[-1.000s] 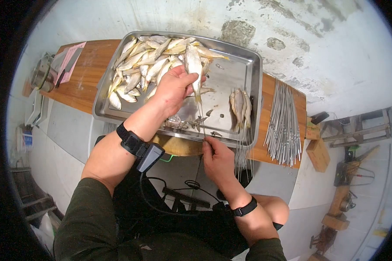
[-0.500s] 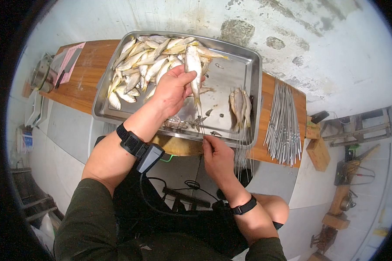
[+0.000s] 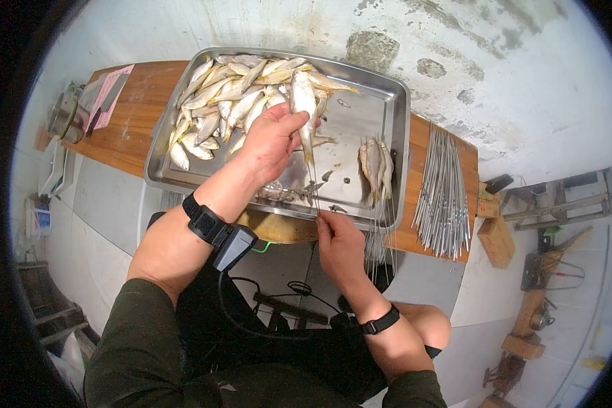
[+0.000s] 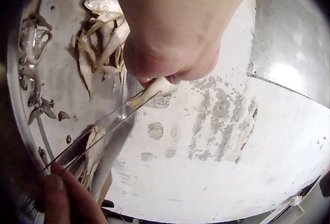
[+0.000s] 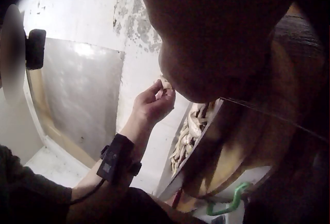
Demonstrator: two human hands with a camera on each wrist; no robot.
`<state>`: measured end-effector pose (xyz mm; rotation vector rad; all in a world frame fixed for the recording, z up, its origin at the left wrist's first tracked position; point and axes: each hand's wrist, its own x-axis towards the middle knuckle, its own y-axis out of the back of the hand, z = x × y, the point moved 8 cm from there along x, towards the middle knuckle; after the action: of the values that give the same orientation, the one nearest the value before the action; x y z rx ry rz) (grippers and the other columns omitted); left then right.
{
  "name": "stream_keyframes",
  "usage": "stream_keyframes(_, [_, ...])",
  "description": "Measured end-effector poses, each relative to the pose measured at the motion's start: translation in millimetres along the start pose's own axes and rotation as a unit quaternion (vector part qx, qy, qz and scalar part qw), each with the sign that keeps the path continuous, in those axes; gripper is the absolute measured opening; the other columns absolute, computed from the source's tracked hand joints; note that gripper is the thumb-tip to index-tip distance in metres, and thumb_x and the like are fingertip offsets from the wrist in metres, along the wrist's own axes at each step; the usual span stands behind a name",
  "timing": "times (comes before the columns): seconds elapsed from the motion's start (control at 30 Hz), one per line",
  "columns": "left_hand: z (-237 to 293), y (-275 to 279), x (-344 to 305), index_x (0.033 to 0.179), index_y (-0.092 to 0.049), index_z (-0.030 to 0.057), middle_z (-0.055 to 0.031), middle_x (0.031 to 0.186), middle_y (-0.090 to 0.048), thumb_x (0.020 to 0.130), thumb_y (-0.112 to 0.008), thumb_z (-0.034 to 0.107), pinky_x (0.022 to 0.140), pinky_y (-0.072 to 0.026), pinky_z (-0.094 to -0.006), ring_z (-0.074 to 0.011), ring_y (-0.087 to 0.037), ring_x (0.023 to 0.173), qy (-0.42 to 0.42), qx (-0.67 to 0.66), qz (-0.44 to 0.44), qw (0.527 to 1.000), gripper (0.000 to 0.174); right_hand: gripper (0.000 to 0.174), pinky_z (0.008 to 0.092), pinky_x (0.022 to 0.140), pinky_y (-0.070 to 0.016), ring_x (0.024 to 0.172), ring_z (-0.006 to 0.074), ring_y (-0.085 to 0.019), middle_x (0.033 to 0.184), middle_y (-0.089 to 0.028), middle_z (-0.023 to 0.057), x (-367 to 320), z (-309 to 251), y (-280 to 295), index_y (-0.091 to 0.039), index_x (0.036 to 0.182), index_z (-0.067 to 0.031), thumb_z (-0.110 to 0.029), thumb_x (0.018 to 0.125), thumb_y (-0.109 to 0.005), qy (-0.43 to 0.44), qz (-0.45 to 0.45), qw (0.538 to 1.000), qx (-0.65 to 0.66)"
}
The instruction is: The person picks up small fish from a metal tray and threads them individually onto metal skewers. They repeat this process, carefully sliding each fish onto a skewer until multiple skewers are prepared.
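My left hand (image 3: 272, 141) grips a pale, silvery fish (image 3: 303, 95) by its body above the tray, with the tail pointing down toward me. Two thin metal skewers (image 4: 87, 136) run from the tail end to the fingers of my right hand (image 3: 342, 248), which pinches their lower ends near the tray's front rim. Where the skewers enter the fish is hidden behind my left hand in the left wrist view. A heap of yellowish fish (image 3: 217, 95) lies behind and left of my left hand. Several skewered fish (image 3: 374, 166) rest at the tray's right side.
The steel tray (image 3: 367, 112) stands on a wooden table (image 3: 143, 102) against a wall. Dark scraps lie near its front. Loose metal skewers (image 3: 443, 197) are spread at right; a knife (image 3: 105, 109) lies at left. Below the tray sits a round wooden board (image 3: 275, 228) beside a green handle (image 5: 234, 201).
The fish in my left hand has shifted very slightly to the right. My right hand keeps its pinch in nearly the same place.
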<state>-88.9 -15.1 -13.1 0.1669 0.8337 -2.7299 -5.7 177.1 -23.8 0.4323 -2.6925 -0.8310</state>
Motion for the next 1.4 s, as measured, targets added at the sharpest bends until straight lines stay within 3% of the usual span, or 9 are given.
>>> stream_keyframes(0.07, [-3.5, -2.3, -0.3, 0.101, -0.061, 0.0034, -0.0039, 0.086, -0.067, 0.088, -0.057, 0.008, 0.051, -0.0394, -0.0171, -0.0041, -0.051, 0.058, 0.011, 0.016, -0.012, 1.0, 0.014, 0.012, 0.0388, 0.068, -0.049, 0.077, 0.0345, -0.061, 0.084, -0.063, 0.0164, 1.7, 0.2, 0.0, -0.063, 0.094, -0.0017, -0.009, 0.085, -0.061, 0.0, 0.003, 1.0, -0.003])
stream_keyframes(0.13, [-5.8, -7.4, -2.5, 0.105, -0.06, 0.002, -0.0056, 0.091, -0.067, 0.088, -0.057, 0.007, 0.065, -0.0478, -0.021, -0.0093, -0.061, 0.074, 0.008, -0.016, -0.012, 1.0, 0.018, 0.012, 0.0361, 0.066, -0.0482, 0.075, 0.0334, -0.061, 0.081, -0.062, 0.0163, 3.4, 0.1, -0.5, -0.064, 0.094, -0.0014, -0.009, 0.085, -0.062, -0.001, 0.008, 1.0, -0.006])
stream_keyframes(0.17, [-6.1, -8.5, -3.8, 0.105, -0.06, 0.002, -0.0056, 0.091, -0.067, 0.088, -0.057, 0.007, 0.065, -0.0478, -0.021, -0.0093, -0.061, 0.074, 0.009, -0.016, -0.012, 1.0, 0.018, 0.012, 0.0364, 0.066, -0.0479, 0.074, 0.0335, -0.061, 0.081, -0.062, 0.0163, 4.1, 0.0, -0.7, -0.064, 0.094, -0.0011, -0.009, 0.085, -0.062, -0.001, 0.013, 1.0, -0.001])
stream_keyframes(0.23, [-7.6, -9.0, -5.7, 0.106, -0.059, 0.0001, -0.0067, 0.092, -0.066, 0.09, -0.055, 0.008, 0.077, -0.0498, -0.0242, -0.0127, -0.062, 0.083, 0.018, 0.015, -0.008, 1.0, 0.018, 0.012, 0.0367, 0.065, -0.0476, 0.074, 0.0336, -0.061, 0.08, -0.062, 0.0163, 5.5, 0.0, -0.2, -0.064, 0.094, -0.0009, -0.009, 0.085, -0.062, -0.001, 0.019, 1.0, 0.003])
stream_keyframes(0.5, [0.5, -7.4, -1.5, 0.109, -0.057, 0.0009, -0.0055, 0.096, -0.066, 0.088, -0.056, 0.004, 0.075, -0.0488, -0.0211, -0.0117, -0.063, 0.086, -0.008, -0.035, -0.021, 0.999, 0.021, 0.015, 0.0343, 0.071, -0.05, 0.08, 0.0317, -0.064, 0.088, -0.065, 0.0174, 8.0, 1.7, 0.9, -0.065, 0.097, -0.0014, -0.011, 0.086, -0.062, -0.016, 0.018, 1.0, 0.011])
stream_keyframes(0.63, [0.7, -6.4, -1.2, 0.111, -0.056, 0.0002, -0.0079, 0.1, -0.065, 0.091, -0.053, 0.004, 0.076, -0.0504, -0.0245, -0.0132, -0.063, 0.086, -0.01, -0.059, -0.031, 0.998, 0.021, 0.015, 0.0344, 0.07, -0.05, 0.079, 0.0316, -0.064, 0.087, -0.065, 0.0173, 7.4, 1.2, 1.1, -0.065, 0.096, -0.0009, -0.011, 0.086, -0.062, -0.019, 0.012, 1.0, 0.008])
stream_keyframes(0.97, [-6.6, -10.8, -5.7, 0.111, -0.057, 0.0014, -0.0057, 0.101, -0.065, 0.088, -0.054, 0.003, 0.081, -0.0491, -0.0222, -0.0121, -0.062, 0.092, 0.016, -0.041, -0.029, 0.999, 0.023, 0.015, 0.0335, 0.069, -0.0496, 0.074, 0.0293, -0.064, 0.083, -0.065, 0.0167, 10.8, 1.2, 2.5, -0.065, 0.095, -0.0001, -0.012, 0.087, -0.061, -0.013, 0.025, 1.0, 0.004])
stream_keyframes(1.23, [-4.6, -4.0, -0.8, 0.106, -0.06, 0.0029, -0.0044, 0.097, -0.067, 0.086, -0.056, 0.001, 0.068, -0.0478, -0.019, -0.0083, -0.061, 0.084, 0.004, -0.044, -0.015, 0.999, 0.02, 0.016, 0.033, 0.068, -0.0493, 0.073, 0.0278, -0.064, 0.084, -0.065, 0.0171, 11.9, 2.8, 1.4, -0.065, 0.096, -0.0001, -0.012, 0.087, -0.06, -0.016, 0.023, 1.0, 0.007])
stream_keyframes(1.4, [-2.2, -1.2, 2.4, 0.11, -0.057, 0.0011, -0.007, 0.101, -0.065, 0.087, -0.054, 0.001, 0.075, -0.0498, -0.0222, -0.0114, -0.062, 0.087, -0.011, -0.058, -0.018, 0.998, 0.023, 0.016, 0.0346, 0.068, -0.0493, 0.075, 0.0305, -0.064, 0.084, -0.065, 0.0172, 9.0, 4.9, -0.4, -0.065, 0.097, -0.0007, -0.013, 0.087, -0.06, -0.008, 0.013, 1.0, 0.003])
